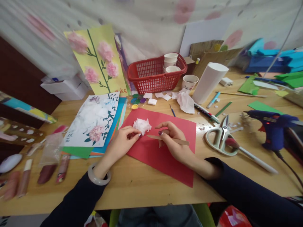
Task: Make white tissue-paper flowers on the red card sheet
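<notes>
A pale pink crumpled tissue-paper flower sits on the upper left part of a red paper sheet. At its lower left edge, my left hand has thumb and fingers pinched together on the tissue. Between the thumb and fingers of my right hand lies a slim tan tool, whose pointed end reaches toward the flower's lower edge. It could be tweezers or a flat stick; the frame does not settle which.
Behind the red sheet stand a red basket with paper cups, small paint pots and a white paper roll. Scissors and a blue glue gun lie right. Flower pictures lie left.
</notes>
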Demonstrator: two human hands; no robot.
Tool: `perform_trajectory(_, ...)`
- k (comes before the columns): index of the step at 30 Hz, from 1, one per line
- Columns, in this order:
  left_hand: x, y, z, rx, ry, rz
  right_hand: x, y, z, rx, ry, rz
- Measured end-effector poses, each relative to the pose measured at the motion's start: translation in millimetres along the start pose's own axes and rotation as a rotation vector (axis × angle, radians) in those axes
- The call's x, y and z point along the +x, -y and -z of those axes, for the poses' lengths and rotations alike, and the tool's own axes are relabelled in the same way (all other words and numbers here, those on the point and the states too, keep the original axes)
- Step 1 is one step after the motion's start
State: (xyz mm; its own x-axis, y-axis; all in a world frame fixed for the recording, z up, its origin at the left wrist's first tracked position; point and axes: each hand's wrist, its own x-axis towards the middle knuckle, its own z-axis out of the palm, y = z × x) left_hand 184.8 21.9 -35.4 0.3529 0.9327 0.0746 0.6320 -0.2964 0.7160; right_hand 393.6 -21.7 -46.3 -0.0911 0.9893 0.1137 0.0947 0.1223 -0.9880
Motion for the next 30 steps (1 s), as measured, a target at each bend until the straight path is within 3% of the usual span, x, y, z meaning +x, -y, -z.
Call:
perform_trajectory(5, 0.9, 4.7, -3.7, 0.034, -0.047, -0.030, -2.0, 1.2, -2.8, -0.171, 0.068, 0.076)
perform_trajectory(12, 1.0, 6.8, -6.9, 0.027, -0.110, -0.002, 2.1, -4.2, -7.3, -0.178, 0.079, 0.055)
perform_trajectory(30, 1.7, 4.8, -6.6, 0.008, -0.087, -0.027, 9.7, -1.9, -16.3, -0.308, 0.108, 0.027)
